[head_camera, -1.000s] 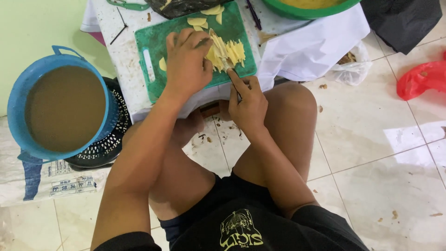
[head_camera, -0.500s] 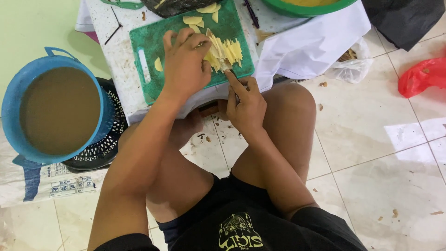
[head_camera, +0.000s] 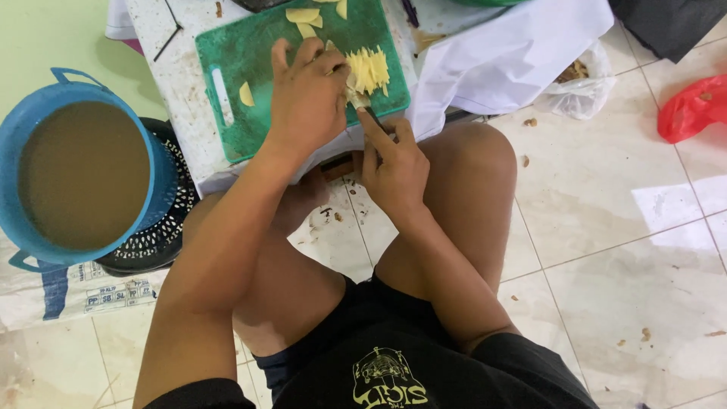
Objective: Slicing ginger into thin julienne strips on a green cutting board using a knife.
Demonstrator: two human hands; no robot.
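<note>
A green cutting board (head_camera: 250, 68) lies on a low white table (head_camera: 170, 83) in front of my knees. My left hand (head_camera: 307, 98) presses down on a pale yellow piece at the board's near right part. Beside its fingers lies a heap of thin yellow strips (head_camera: 369, 68). My right hand (head_camera: 394, 163) grips a knife whose dark handle (head_camera: 376, 121) shows above the index finger; the blade is hidden behind my left hand. Loose yellow slices (head_camera: 303, 15) lie at the board's far edge and one slice (head_camera: 247, 94) at its left.
A blue bucket (head_camera: 155, 163) full of brown liquid stands at the left, over a black perforated basket (head_camera: 163, 242). White cloth (head_camera: 507, 53) drapes off the table's right side. A clear bag of scraps (head_camera: 579, 79) and a red bag (head_camera: 693, 110) lie on the tiled floor.
The view has shifted, so the board sits higher and further right in the picture. Both hands stay at the board's near edge, the right hand still holding the knife by the strips.
</note>
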